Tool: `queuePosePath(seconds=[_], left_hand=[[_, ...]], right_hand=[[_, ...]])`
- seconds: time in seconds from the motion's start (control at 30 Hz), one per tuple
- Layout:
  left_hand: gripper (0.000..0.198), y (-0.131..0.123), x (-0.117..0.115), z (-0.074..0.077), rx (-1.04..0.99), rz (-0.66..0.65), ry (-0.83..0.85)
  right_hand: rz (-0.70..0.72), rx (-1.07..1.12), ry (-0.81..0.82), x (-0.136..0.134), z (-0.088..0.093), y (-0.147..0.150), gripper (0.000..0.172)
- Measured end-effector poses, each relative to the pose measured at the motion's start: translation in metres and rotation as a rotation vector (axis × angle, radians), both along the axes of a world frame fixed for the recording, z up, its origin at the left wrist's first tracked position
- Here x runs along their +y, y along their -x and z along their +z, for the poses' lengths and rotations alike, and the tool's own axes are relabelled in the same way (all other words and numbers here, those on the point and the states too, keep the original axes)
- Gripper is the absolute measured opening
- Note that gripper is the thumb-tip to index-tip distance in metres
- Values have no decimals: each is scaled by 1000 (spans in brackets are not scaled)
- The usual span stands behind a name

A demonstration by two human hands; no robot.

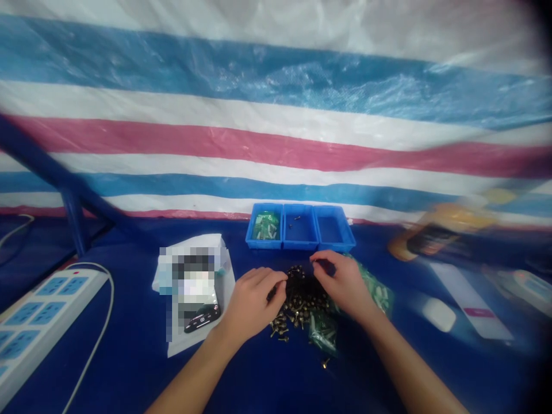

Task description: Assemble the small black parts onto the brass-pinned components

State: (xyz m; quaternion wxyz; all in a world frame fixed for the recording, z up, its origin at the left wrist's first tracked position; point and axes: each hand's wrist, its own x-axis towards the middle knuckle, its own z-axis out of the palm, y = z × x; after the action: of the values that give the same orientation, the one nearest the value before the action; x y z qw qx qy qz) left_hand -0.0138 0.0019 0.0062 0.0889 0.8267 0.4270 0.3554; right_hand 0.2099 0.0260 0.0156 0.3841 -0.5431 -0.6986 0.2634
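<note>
Far left, a white power strip (43, 322) along the edge of the blue bench (129, 368), set well aside, its cord looping away from the work. Next, a white bag (192, 287) under a black phone (202, 318), kept off to one side. At centre, a heap of brass-headed screws (302, 302) spread low on the bench, between both hands and so within reach of each. Left hand (252, 305) curled at the heap's edge, fingers (271, 277) close together, any grip hidden. Right hand (342, 282) just above the heap, fingers (319, 259) pinched together, whether on a screw impossible to tell. Just behind, a blue three-compartment parts tray (301, 227), close enough for short reaches, a green packet (266, 225) in its left compartment. Further right, a green plastic bag (375, 290) beside the right hand, then a white computer mouse (439, 314), out of the way.
</note>
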Motion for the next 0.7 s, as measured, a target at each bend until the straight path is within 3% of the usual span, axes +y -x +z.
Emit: queuePosePath(seconds=[0.17,0.3,0.4,0.5,0.7], left_hand=[[19,-3,-2,-3,-53,19,2],[20,-15,8,10,-34,24,-58],[18,-28,16,24,38,-34,-69],[13,-37,20,27,20,-62,-30],[11,-34,18,6,-34,-12,0]], right_hand=[[82,580,341,-5,6,11,21],[153,765,433,-8,8,17,24],[127,883,462,-7,7,17,26],[113,900,460,-6,9,16,32],[173,761,422,-12,17,21,34]])
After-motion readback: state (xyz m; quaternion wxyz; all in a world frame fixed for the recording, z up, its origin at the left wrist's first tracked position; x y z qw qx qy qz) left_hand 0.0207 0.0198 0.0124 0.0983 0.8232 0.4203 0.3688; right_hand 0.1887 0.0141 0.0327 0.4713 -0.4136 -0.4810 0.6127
